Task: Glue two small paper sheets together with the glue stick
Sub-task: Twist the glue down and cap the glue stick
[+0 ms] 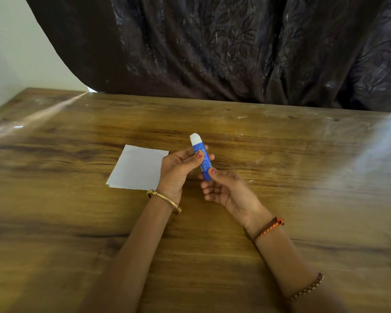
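A blue glue stick [202, 158] is held tilted above the table, its white glue tip pointing up and away. My left hand [178, 170] grips the tube's upper body with thumb and fingers. The tube's lower end is pinched by my right hand [224, 188] between thumb and fingertips. A small white paper sheet [137, 168] lies flat on the wooden table [280, 177], just left of my left hand; a second edge at its lower left corner suggests another sheet beneath. No cap is visible.
A dark patterned curtain [235, 53] hangs along the table's far edge. A pale wall [14, 53] stands at the left. Bracelets sit on both wrists.
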